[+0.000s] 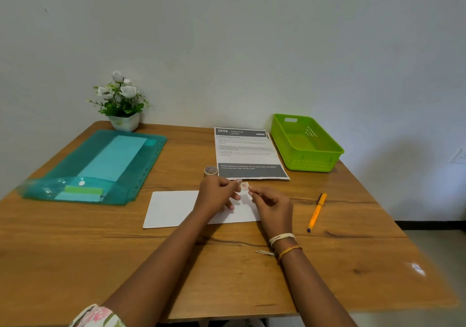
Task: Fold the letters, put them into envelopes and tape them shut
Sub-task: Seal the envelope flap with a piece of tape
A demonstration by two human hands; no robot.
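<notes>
Left hand [218, 190]: fingers curled, pinching 1 end of a short tape piece [244, 186] held just above the envelope.
Right hand [271, 204]: thumb and forefinger pinching the other end of the same piece.
Envelope [174, 208]: white, flat on the table [100, 251], partly under both hands; whether its flap is closed cannot be told.
Tape roll [210, 170]: upright, just beyond the left hand, beside the printed sheet [248, 152].
Risk, tape: the small strip may curl and stick to a fingertip or to itself.
Risk, placement: nothing pins the envelope, so pressing down could shift it and land the tape crooked or off the flap edge.
</notes>
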